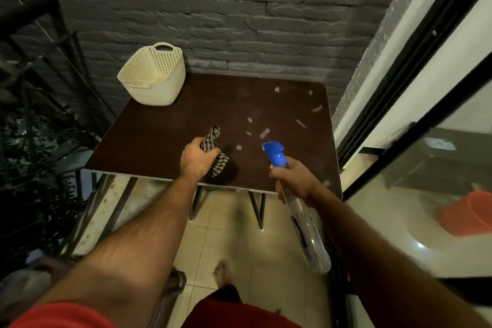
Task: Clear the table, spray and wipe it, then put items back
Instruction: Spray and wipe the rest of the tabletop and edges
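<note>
dark table (165,125), cream basket (153,74), pale scraps (265,132)

1. The desk (165,130) is dark brown, flecked with pale scraps (265,132).
2. The basket (153,74) is cream with a perforated dot pattern.
3. The cloth (213,146) is checked in dark and tan.
4. The spray bottle (306,231) is clear with a blue head.
5. The wall (226,8) is grey brick.
6. The floor (226,234) has beige tiles.
7. The sleeve (61,315) is red.
</note>
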